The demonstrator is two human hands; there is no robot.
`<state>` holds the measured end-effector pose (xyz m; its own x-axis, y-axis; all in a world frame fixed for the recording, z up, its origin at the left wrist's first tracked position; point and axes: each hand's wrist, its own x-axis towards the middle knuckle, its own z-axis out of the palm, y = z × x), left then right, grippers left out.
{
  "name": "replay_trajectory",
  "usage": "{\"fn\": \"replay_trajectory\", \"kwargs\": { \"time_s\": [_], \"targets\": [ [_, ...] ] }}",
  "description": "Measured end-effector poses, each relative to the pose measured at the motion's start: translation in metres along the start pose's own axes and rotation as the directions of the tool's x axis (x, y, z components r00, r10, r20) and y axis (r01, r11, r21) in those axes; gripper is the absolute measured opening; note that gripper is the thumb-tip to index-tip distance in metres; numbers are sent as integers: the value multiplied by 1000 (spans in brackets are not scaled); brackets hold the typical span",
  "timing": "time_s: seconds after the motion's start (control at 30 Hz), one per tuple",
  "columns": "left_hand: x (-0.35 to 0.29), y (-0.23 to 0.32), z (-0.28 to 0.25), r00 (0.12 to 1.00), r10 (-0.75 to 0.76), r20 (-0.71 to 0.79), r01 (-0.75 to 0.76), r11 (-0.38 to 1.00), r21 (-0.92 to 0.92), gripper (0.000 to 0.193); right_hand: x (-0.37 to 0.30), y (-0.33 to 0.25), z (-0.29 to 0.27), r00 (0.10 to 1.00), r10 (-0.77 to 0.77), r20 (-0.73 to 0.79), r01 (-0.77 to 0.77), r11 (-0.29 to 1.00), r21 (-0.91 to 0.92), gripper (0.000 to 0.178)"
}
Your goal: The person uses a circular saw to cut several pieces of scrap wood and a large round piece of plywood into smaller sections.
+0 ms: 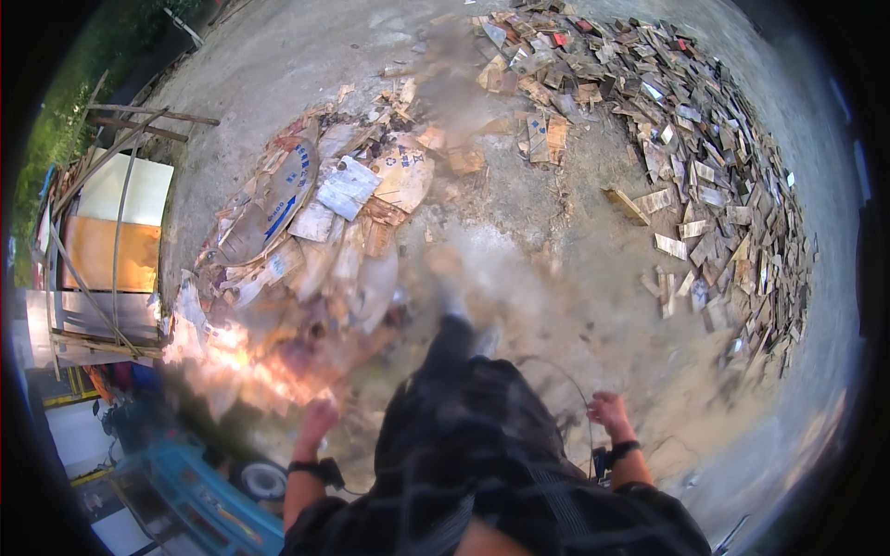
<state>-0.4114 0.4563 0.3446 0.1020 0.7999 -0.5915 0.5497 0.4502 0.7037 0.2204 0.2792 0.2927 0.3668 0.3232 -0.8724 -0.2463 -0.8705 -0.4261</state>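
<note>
Outdoors, the bare left hand (320,419) hangs near a heap of tattered brown cardboard sheets (405,176) on grey ground (278,57), probably light, bendy and best grasped by an edge, the bare right hand (611,413) well apart, both grips impossible to tell.

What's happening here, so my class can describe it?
A person is outdoors, left hand and right hand low at either side, with nothing clearly visible in either grip. Ahead to the left lies a heap of scrap sheets; to the right, many flat wood-like pieces cover the ground.
</note>
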Motion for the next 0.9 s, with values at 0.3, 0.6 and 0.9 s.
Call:
{"fn": "replay_trajectory", "kwargs": {
  "time_s": [0.3,0.6,0.9],
  "targets": [
    [20,12,-23,968,-205,146,238,933,-269,10,-16,-77,22,997,-77,-15,78,993,92,34],
    [156,56,-11,989,-138,51,136,990,42,23,3,-76,0,990,129,-64,-126,991,43,36],
    [255,83,-75,971,-31,237,-64,921,383,18,33,-178,42,997,77,-29,-71,985,154,37]
  ]
}}
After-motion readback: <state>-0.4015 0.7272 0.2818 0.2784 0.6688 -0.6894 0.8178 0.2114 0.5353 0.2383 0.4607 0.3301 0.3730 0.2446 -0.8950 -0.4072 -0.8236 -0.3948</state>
